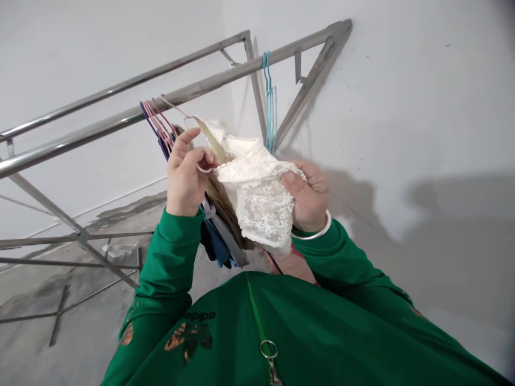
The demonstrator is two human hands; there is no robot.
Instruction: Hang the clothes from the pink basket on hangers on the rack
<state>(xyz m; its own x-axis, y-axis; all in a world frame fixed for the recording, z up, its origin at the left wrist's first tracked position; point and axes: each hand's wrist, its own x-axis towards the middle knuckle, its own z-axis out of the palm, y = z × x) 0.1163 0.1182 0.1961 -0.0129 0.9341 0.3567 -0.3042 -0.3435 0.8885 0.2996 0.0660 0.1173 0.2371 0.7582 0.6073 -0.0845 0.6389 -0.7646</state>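
White lace garment (pixel 263 209) is spanning the gap between both hands, in front of the metal rack (pixel 225 78). Left hand (pixel 185 179) is pinching its left edge, a thin pale loop showing at the fingertips. Right hand (pixel 311 198) is pinching the opposite edge, thumb on top, fingers partly hiding behind cloth. Blue and grey clothes (pixel 230 241) are hanging beyond, largely covered. Pink cloth (pixel 295 265) is peeking out, shape unclear. Rack is running out of view at left.

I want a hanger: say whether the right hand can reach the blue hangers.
Probably yes: the blue hangers hang nearby, tops uncovered, but the right hand is holding the white garment.
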